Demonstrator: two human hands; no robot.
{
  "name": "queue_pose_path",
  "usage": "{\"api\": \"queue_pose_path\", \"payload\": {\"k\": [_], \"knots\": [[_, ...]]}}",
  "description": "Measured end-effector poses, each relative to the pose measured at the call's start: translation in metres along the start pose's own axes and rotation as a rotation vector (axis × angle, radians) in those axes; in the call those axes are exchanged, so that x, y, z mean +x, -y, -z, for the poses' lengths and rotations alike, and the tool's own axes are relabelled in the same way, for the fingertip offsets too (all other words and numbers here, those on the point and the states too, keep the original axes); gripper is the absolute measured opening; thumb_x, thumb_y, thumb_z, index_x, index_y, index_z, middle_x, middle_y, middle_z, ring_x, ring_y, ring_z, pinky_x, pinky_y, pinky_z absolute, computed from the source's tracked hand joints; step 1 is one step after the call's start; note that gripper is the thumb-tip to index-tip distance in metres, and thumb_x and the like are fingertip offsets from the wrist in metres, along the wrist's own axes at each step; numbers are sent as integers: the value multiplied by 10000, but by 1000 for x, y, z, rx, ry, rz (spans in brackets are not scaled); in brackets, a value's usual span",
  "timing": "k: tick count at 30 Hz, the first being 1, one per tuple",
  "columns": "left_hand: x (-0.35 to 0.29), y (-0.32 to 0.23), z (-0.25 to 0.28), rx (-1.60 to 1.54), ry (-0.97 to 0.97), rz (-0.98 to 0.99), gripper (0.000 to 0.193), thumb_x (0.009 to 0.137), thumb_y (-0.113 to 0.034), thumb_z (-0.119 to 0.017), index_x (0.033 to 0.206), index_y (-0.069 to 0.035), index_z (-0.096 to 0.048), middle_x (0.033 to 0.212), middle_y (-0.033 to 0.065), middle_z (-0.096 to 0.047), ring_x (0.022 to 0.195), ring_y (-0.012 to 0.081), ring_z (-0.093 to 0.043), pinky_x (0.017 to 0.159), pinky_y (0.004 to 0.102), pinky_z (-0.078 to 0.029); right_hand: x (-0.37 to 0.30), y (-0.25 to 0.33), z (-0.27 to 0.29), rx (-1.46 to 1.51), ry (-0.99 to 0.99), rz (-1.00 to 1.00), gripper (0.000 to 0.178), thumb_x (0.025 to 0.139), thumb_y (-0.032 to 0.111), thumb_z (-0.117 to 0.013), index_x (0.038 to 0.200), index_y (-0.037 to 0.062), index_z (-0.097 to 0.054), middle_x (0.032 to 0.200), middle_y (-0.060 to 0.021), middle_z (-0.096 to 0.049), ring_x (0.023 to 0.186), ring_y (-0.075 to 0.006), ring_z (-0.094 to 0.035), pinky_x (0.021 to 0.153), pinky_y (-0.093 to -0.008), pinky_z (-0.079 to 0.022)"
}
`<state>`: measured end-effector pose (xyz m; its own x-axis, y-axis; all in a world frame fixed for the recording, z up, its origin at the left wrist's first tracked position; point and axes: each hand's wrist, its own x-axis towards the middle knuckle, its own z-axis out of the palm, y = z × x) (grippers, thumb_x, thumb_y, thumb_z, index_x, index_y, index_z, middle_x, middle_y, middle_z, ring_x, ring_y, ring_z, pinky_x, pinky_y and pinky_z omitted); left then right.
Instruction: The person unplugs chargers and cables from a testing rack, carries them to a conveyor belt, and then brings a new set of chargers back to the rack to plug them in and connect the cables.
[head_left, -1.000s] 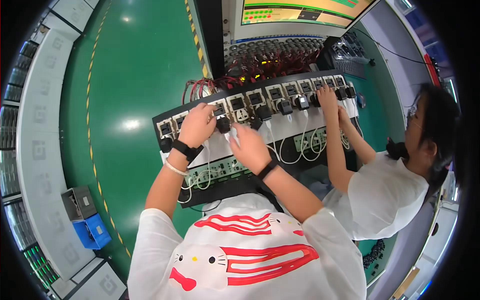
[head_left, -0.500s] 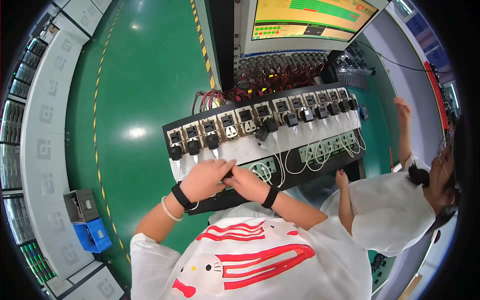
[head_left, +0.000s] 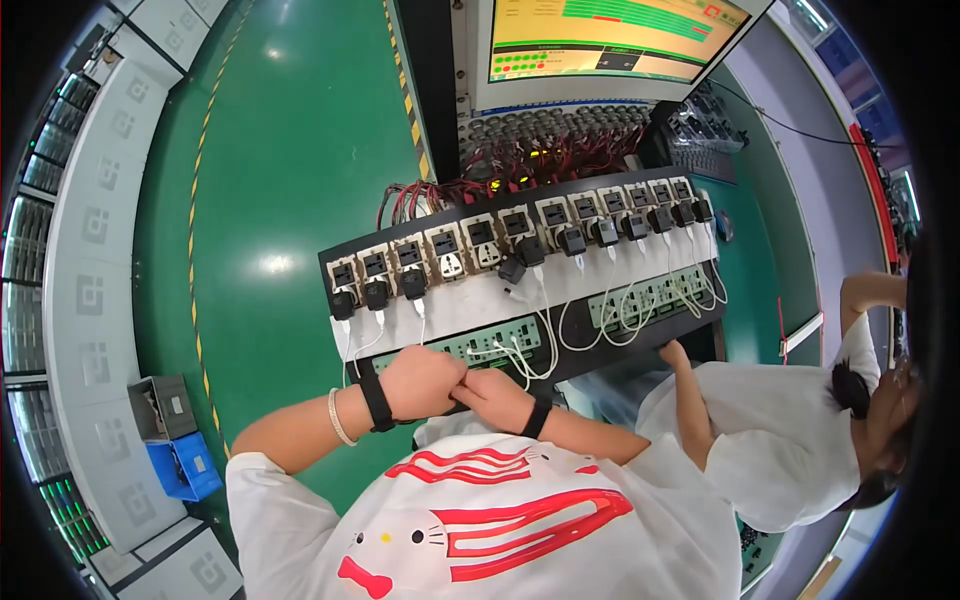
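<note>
My left hand (head_left: pixel 425 382) and my right hand (head_left: pixel 497 398) meet at the near edge of the test rack (head_left: pixel 560 375), in front of my chest. Both have their fingers curled in, touching each other; whatever lies between them is hidden. Just beyond them is a green port board (head_left: pixel 512 334) with several white cables (head_left: pixel 545 362) plugged in. Black power adapters (head_left: pixel 412 283) sit in the row of sockets (head_left: pixel 445 240), with white cables running down from them. One black adapter (head_left: pixel 512 269) lies tilted below the sockets, beside a plugged-in one.
A second green port board (head_left: pixel 640 300) is on the right of the rack. Red and black wires (head_left: pixel 560 160) bunch behind the sockets, under a monitor (head_left: pixel 610 45). A co-worker (head_left: pixel 770 430) sits close on my right. Grey and blue bins (head_left: pixel 185 468) stand at left.
Both my hands have drawn back toward my body, still together, uncovering more of the left port board. The co-worker's raised arm has swung back to the right.
</note>
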<state>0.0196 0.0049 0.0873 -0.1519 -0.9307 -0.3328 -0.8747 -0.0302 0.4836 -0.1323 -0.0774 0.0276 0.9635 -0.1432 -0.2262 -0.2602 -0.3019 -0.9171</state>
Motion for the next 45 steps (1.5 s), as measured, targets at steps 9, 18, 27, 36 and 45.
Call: {"api": "queue_pose_path", "payload": {"k": [9, 18, 27, 36, 45], "knots": [[-14, -28, 51, 47, 178, -101, 128, 669, -132, -610, 715, -17, -576, 622, 145, -605, 575, 318, -612, 546, 402, -495, -11, 21, 12, 338, 180, 197, 256, 949, 232, -484, 1016, 12, -594, 858, -180, -613, 785, -344, -592, 704, -350, -470], [-42, 76, 100, 342, -437, 475, 212, 697, -144, -675, 821, -32, -544, 736, 160, -598, 703, 359, -588, 640, 435, -491, -58, -60, 51, 628, -550, -338, 241, 953, 260, -491, 799, 78, -529, 596, 64, -386, 497, -33, -348, 454, -187, -277], [101, 81, -49, 26, -421, 172, 386, 711, -105, -621, 1088, -73, -546, 980, 134, -534, 872, 317, -581, 740, 429, -499, -14, -56, 47, 227, -370, -228, 229, 935, 198, -498, 912, -2, -608, 735, -35, -537, 701, -110, -481, 652, -260, -403], [47, 146, -30, 247, -325, 98, 293, 741, -25, -529, 988, -161, -611, 1047, 54, -553, 904, 298, -566, 776, 409, -471, -18, -61, 30, 267, -320, -242, 234, 938, 214, -492, 947, 14, -613, 675, -9, -494, 623, -94, -437, 578, -247, -373], [15, 95, 12, 434, -423, -26, 168, 773, -113, -558, 932, -152, -596, 922, 71, -528, 877, 255, -562, 717, 379, -454, 8, -5, 35, -345, -370, 54, 442, 862, 210, -585, 1220, -27, -480, 1056, -188, -550, 986, -341, -521, 871, -391, -419]]}}
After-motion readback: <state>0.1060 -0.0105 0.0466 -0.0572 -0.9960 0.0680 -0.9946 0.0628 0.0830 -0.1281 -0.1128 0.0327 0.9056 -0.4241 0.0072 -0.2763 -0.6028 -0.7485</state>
